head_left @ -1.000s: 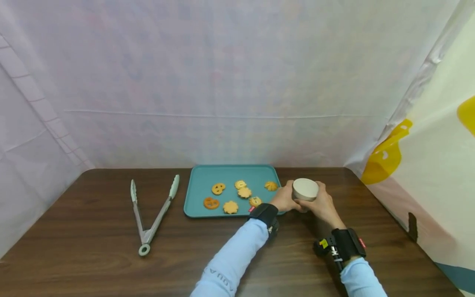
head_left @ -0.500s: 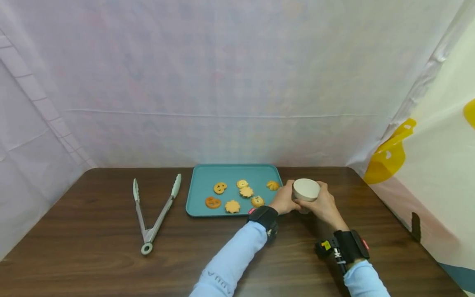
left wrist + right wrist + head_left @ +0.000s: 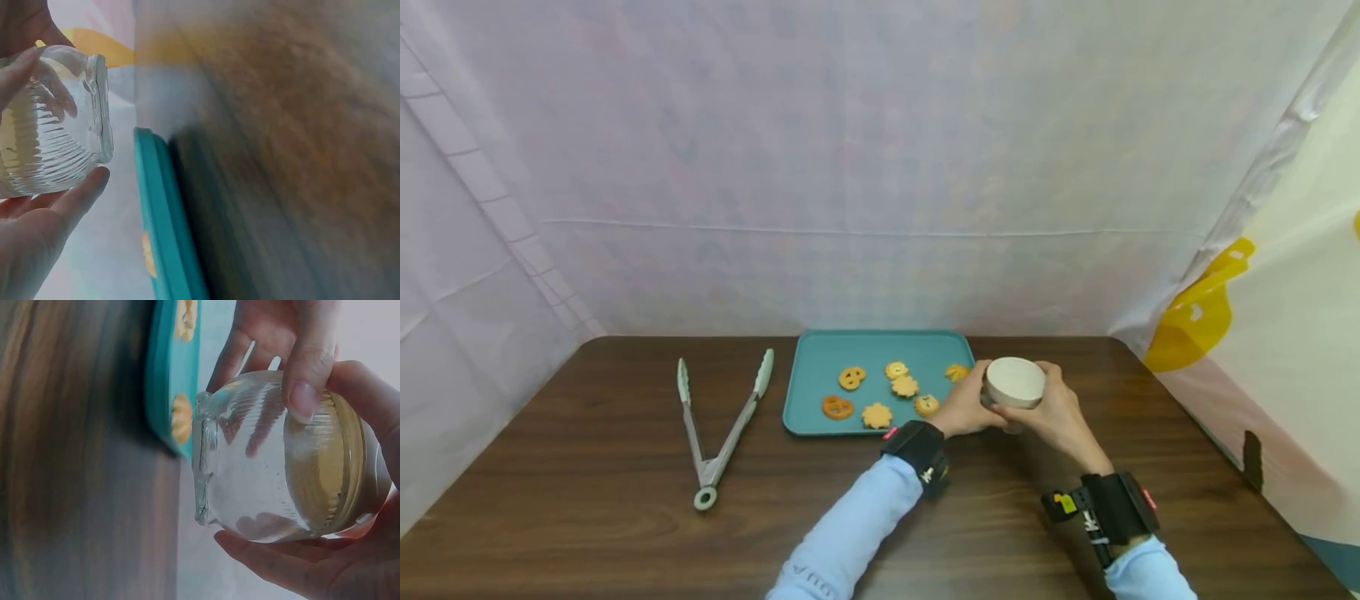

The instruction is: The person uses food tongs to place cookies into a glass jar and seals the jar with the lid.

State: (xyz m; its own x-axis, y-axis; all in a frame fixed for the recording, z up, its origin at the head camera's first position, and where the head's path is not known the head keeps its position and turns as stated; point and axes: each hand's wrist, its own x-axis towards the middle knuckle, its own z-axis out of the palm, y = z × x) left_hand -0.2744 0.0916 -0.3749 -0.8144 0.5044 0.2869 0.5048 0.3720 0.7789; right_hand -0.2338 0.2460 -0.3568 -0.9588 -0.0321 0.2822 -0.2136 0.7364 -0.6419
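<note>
A clear ribbed glass jar (image 3: 253, 487) with a cream lid (image 3: 1015, 382) is held between both hands, just right of the tray. It is upright, lid up, and its base hangs above the table. My left hand (image 3: 958, 410) grips the jar's left side, its thumb (image 3: 306, 394) lying against the glass near the lid. From the other side my right hand (image 3: 1063, 421) curls round it, with fingers (image 3: 269, 559) along the glass. Through the jar wall, parts of the fingers show.
Left of the hands a teal tray (image 3: 820, 354) holds several biscuits, among them a pretzel-shaped one (image 3: 837, 407) and a flower-shaped one (image 3: 877, 416). Open tongs (image 3: 724, 454) lie farther left on the dark wooden table (image 3: 587, 500). White cloth (image 3: 850, 167) hangs behind the table.
The jar and both hands have shifted slightly left toward the tray. The left forearm has drawn a little left. The head view has turned slightly; tray and tongs keep their places.
</note>
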